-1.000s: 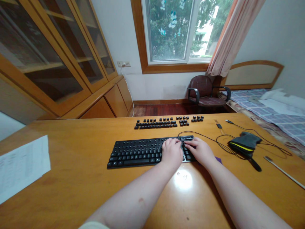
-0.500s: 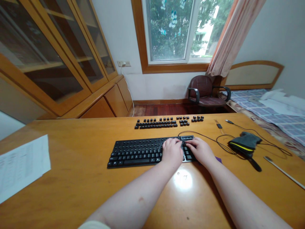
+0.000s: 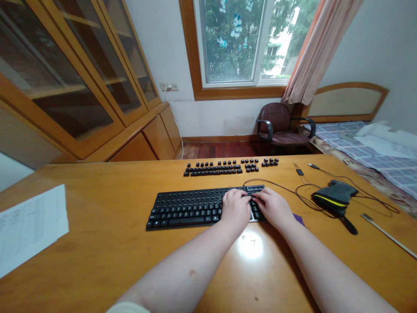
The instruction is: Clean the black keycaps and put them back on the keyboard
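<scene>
A black keyboard (image 3: 185,208) lies in the middle of the wooden desk (image 3: 97,243). Both my hands rest on its right end, knuckles up, with the fingertips meeting between them. My left hand (image 3: 235,208) has its fingers curled down onto the keys. My right hand (image 3: 273,208) is curled the same way, its fingers pointing left toward the other hand. What the fingertips pinch or press is hidden. Beyond the keyboard, loose black keycaps (image 3: 224,167) lie in rows laid out like a keyboard.
A black cable (image 3: 293,191) runs from the keyboard to a dark pouch with a yellow edge (image 3: 334,195) at the right. A thin rod (image 3: 387,234) lies near the right edge, a printed paper (image 3: 29,226) at the left. Behind stand a chair (image 3: 282,126), a bed and cabinets.
Both hands stay on the keyboard's right end; the right hand's fingers have crept slightly left toward the left hand. Nothing else moved.
</scene>
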The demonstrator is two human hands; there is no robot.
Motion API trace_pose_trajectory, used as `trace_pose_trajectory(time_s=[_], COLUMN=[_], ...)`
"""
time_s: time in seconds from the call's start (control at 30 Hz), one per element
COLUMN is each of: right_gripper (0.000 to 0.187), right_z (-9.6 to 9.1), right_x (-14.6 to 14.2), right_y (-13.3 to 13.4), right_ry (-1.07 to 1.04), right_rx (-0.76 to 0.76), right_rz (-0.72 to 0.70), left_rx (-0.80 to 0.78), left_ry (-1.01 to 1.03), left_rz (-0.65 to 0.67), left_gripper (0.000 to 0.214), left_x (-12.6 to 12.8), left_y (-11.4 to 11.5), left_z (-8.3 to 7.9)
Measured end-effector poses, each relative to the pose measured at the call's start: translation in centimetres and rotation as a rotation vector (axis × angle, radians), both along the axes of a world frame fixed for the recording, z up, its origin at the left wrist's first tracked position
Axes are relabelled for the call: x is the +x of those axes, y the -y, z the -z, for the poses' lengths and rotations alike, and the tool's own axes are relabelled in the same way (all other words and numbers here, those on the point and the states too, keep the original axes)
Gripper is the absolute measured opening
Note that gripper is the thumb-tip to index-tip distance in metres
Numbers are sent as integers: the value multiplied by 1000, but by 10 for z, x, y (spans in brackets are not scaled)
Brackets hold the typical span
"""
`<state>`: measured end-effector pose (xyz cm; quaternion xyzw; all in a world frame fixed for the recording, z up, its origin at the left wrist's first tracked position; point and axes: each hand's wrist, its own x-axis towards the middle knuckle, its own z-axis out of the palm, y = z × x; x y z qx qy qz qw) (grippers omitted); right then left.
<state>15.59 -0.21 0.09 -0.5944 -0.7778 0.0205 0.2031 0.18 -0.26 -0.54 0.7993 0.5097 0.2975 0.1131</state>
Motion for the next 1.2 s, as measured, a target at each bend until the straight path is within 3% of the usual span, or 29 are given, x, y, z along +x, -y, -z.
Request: trace_pose_trajectory(time_s=[0.6, 1.2], right_gripper=[29, 29], right_z=[0, -6], right_x=[-1, -11], right_y=[4, 11], right_ry=[9, 36], right_rx=[-37, -93], right_rz=[11, 55], left_rx=[-13, -24], left_ry=[-57, -239], left_rz=[22, 79], left_gripper=[33, 36], left_x=[-1, 2], left_y=[2, 5], left_z=[-4, 5])
